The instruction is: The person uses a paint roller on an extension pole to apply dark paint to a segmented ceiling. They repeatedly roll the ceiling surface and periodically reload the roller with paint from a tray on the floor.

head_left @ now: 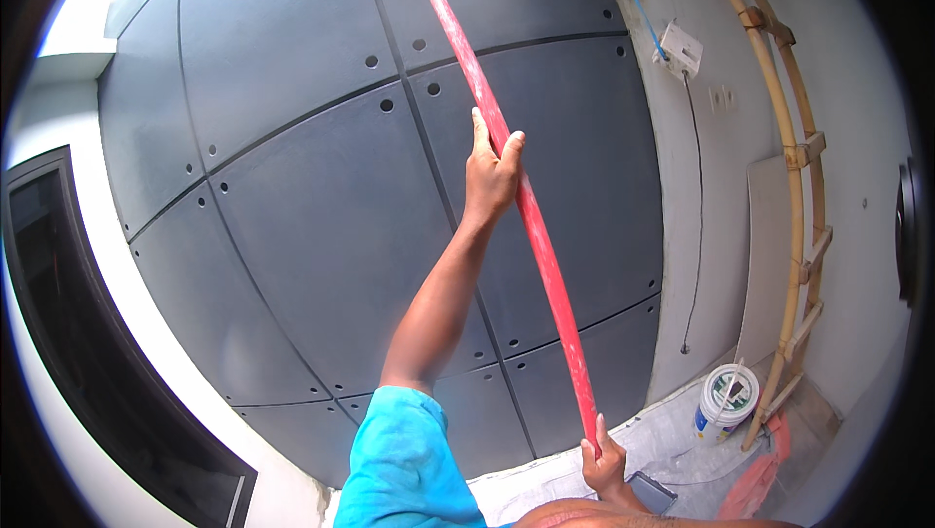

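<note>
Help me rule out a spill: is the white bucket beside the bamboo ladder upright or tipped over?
Upright: the white bucket shows its round top facing up, with its side wall below, beside the bamboo ladder.

Red pole (545, 255): far end cut off by the far edge; near tip hidden in the right hand (606, 467).
Left hand (493, 177): some fingers hidden behind the pole.
Dark flat thing (655, 492): partly hidden by the right wrist, kind unclear.
Bamboo ladder (797, 226): far top cut off.
Bucket (725, 401): label print too small.
Black object, right (907, 236): cut by the rim.
</note>
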A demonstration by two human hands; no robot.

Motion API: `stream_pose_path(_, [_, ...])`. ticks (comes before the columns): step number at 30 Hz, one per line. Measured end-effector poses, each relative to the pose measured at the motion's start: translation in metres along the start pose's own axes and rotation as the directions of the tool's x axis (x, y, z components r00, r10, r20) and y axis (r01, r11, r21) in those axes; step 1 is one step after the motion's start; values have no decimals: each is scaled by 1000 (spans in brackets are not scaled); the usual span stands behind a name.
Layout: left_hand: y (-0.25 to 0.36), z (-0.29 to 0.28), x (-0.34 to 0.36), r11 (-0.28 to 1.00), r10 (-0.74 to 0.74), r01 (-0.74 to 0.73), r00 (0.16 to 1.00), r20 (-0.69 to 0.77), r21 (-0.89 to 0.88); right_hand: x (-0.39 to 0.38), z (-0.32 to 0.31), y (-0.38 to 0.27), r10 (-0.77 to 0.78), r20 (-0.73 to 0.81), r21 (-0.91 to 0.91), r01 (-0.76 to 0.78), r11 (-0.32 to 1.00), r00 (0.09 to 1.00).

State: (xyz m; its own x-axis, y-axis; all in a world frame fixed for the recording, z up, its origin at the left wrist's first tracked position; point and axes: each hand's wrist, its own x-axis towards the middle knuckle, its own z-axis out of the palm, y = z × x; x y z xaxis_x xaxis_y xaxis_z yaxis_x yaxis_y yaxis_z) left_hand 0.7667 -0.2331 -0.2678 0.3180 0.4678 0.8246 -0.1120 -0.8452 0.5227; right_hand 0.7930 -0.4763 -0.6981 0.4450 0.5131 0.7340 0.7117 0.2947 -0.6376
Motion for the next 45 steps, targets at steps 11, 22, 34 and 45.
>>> stream_pose_path(11, [-64,12,4,999,38,-34,992,-123,38,-157,-13,81,375,158,-143,-354,924,914])
stream_pose_path(22, [-92,44,-132,970,-173,172,985,6,-171,-253,-47,111,787,279,-466,-639,612,551])
stream_pose_path(34, [-110,64,-225,954,-224,242,968,116,-178,-256,-28,136,800,421,-462,-657,595,429])
stream_pose_path(45, [-27,25,-139,954,-72,95,993,90,-284,-239,-15,134,716,503,-380,-621,686,484])
